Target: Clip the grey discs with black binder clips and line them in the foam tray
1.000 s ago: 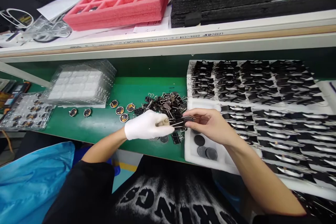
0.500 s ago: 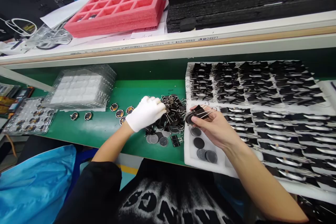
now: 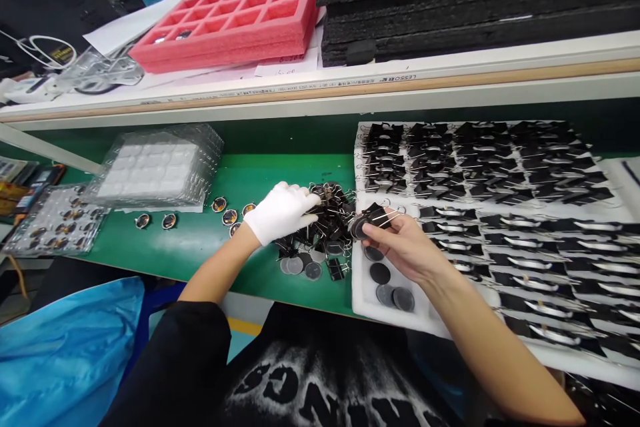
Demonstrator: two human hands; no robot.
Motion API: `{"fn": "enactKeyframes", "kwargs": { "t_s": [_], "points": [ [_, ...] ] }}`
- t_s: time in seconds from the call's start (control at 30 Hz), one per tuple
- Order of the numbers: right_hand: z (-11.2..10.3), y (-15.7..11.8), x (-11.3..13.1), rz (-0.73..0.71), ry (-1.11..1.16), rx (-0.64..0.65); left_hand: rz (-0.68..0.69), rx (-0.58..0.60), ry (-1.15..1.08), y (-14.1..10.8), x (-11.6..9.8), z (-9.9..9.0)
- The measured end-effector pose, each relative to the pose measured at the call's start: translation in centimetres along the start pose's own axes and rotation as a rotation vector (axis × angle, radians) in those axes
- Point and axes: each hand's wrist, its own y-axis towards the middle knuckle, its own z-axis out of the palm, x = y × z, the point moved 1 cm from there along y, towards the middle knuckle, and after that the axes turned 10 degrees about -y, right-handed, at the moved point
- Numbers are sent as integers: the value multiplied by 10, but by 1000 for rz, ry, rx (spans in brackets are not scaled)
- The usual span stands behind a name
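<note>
My left hand point(image 3: 286, 211), in a white glove, reaches to the left side of a heap of black binder clips point(image 3: 334, 208). Its thumb and fingers are a little apart at the edge of the heap, with nothing visibly gripped. My right hand point(image 3: 403, 240), bare, pinches a black binder clip point(image 3: 377, 215) together with a dark round disc, above the white foam tray's left edge. The clip's wire handles stick out to the right. Grey and black round discs point(image 3: 313, 271) lie in front of the heap, beside a loose clip point(image 3: 335, 268).
On the right, a white foam tray point(image 3: 361, 297) holds rows of clipped parts, with several discs point(image 3: 403, 299) in its near left corner. Small round parts point(image 3: 229, 217) and stacked clear trays point(image 3: 155, 167) sit left. Above runs a shelf with a pink foam tray point(image 3: 225, 47).
My left thumb has parted slightly from the fingers at the heap. My right hand keeps the clip and disc, shifted very slightly. The whole view has moved a little.
</note>
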Motion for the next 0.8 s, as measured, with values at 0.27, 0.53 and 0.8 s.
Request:
{"fn": "enactKeyframes", "kwargs": {
  "t_s": [0.27,0.53,0.8],
  "points": [
    [-3,4,-1,-15,-7,-1,-4,10,25,-4,-6,4],
    [0,-2,4,-227,-136,138,-92,-428,-109,-20,2,17],
    [14,-3,3,-379,-378,120,-207,-378,-897,-20,-33,1]
  ]
}}
